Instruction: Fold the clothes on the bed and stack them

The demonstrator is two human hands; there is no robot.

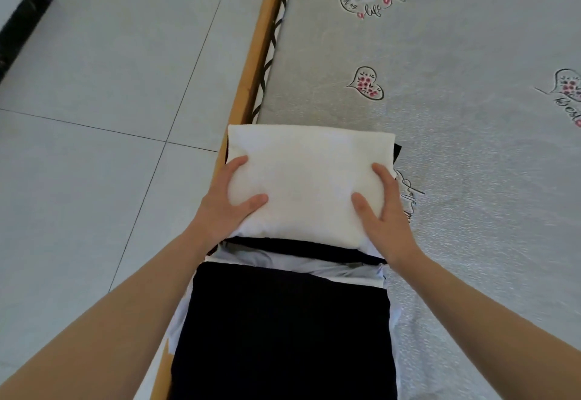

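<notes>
- Head view: left hand (232, 201) and right hand (382, 207) each grasp a side of the folded white cloth (309, 179), thumbs on top.
- Cloth: neat rectangle, resting on a dark folded garment (301, 247) at the bed's (471, 148) left edge, near the wooden frame (261, 44).

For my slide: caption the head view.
Both hands hold a folded white garment over dark clothes on the bed.
</notes>
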